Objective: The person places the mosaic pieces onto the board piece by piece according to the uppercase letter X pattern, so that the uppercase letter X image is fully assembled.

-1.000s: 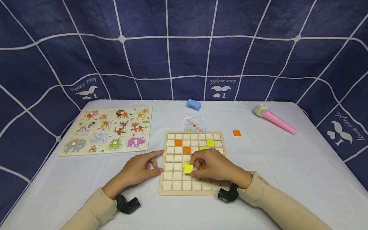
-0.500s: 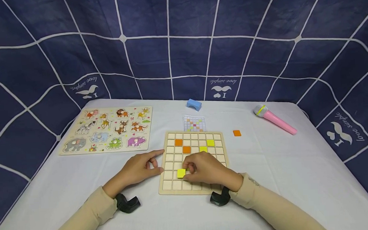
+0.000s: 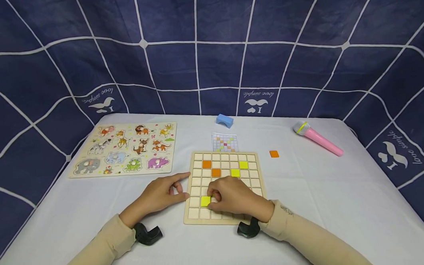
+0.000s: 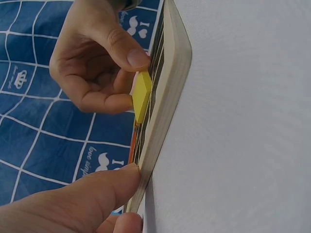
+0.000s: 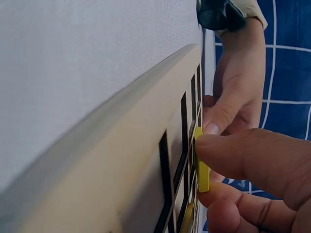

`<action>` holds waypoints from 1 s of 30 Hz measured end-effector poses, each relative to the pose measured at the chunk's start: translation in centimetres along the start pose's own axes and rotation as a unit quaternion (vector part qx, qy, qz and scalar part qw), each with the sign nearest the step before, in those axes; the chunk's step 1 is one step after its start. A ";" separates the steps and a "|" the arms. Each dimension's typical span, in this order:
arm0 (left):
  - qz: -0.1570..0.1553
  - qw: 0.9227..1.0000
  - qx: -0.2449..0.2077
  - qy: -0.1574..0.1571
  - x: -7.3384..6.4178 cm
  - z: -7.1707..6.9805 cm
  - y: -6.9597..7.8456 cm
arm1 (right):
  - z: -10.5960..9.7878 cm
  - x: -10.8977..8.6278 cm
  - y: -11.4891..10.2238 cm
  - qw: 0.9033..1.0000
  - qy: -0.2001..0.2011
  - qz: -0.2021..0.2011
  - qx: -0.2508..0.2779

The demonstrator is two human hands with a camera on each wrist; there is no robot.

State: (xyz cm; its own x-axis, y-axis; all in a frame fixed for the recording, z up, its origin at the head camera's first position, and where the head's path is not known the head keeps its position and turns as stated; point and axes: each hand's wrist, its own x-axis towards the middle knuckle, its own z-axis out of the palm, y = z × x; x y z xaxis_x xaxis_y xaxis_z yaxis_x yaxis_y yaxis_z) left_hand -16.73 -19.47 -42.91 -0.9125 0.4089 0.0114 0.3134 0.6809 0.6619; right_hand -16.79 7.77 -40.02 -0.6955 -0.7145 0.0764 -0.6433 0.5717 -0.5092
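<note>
A wooden grid board lies on the white table in the head view. My right hand pinches a yellow square tile between thumb and fingers over a cell in the lower left of the grid. In the left wrist view the yellow tile stands slightly tilted against the board's surface. My left hand touches the board's left edge with thumb and index finger spread apart. Two orange tiles and two yellow tiles show in upper cells. My right hand hides the board's middle.
Behind the board lies a printed pattern card, with a blue arch block farther back. A loose orange tile and a pink toy microphone lie to the right. An animal peg puzzle occupies the back left.
My right hand has carried the yellow tile left and slightly toward me, down to the grid's lower-left area. The left hand stays at the board's edge.
</note>
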 end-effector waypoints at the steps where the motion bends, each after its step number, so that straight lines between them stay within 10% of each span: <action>1: 0.001 1.000 0.000 0.000 0.0 0.0 0.0 | 0.0 0.0 -0.1 1.000 -0.001 0.000 -0.002; 16: 0.003 1.000 0.002 -0.003 0.0 0.0 -0.1 | -0.3 0.0 -0.2 1.000 -0.012 0.010 -0.014; 30: -0.001 1.000 0.003 -0.004 0.0 0.0 0.0 | -2.6 -2.3 3.0 0.989 -0.033 -0.021 0.146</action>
State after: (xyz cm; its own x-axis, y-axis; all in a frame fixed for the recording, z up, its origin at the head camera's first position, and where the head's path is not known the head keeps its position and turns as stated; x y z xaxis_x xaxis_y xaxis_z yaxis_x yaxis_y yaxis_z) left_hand -16.79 -19.50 -42.90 -0.9114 0.4115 0.0043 0.3126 0.6856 0.6574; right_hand -17.93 12.21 -39.51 -0.6422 -0.7648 0.0516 -0.5443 0.4076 -0.7332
